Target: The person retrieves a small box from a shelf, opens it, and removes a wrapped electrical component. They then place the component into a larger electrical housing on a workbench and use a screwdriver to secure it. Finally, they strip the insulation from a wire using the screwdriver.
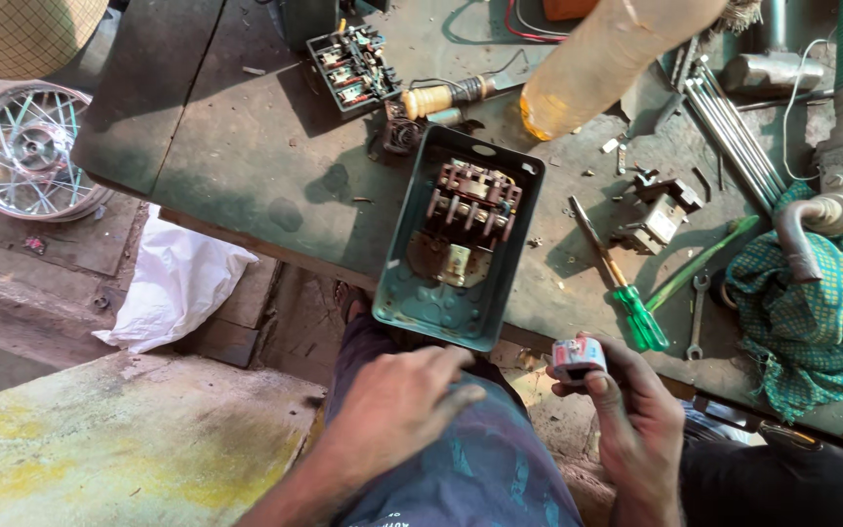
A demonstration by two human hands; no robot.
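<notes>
My right hand holds a small pale coil-like part with red marks between thumb and fingers, just off the bench's front edge. My left hand rests flat on my lap, fingers spread, holding nothing, just below a green metal switch box. The open box lies on the bench with a brown contact block and a brass piece inside. A green-handled screwdriver lies right of the box, close above my right hand.
The dark workbench also carries another switch block, a wooden-handled tool, a small black part, a spanner, metal rods, a patterned green cloth and a pipe. A spoked wheel and white bag lie on the floor.
</notes>
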